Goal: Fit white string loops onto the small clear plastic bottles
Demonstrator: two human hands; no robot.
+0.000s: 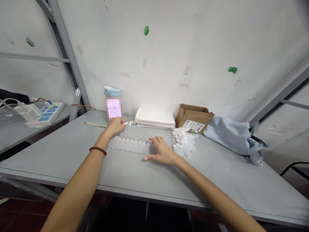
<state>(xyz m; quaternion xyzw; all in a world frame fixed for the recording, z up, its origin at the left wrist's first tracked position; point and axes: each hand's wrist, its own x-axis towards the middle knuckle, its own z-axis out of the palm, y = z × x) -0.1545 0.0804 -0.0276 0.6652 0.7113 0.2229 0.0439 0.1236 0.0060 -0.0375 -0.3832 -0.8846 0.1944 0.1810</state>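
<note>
- Right hand (162, 151), fingers spread, sits nearer, just right of a sideways row of white tags (130, 145).
- Left hand (115, 125) is at small white pieces (131, 122), grip unclear.

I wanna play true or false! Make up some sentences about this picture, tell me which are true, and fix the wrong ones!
1. A bracelet is on the left arm. True.
2. The right hand is closed in a fist. False: its thumb and fingers are spread apart, near the row of strips.
3. The phone stands in front of the cup. True.
4. The pile of strips lies left of the row. False: it lies to the right.
5. The cloth is right of the box. True.
</note>
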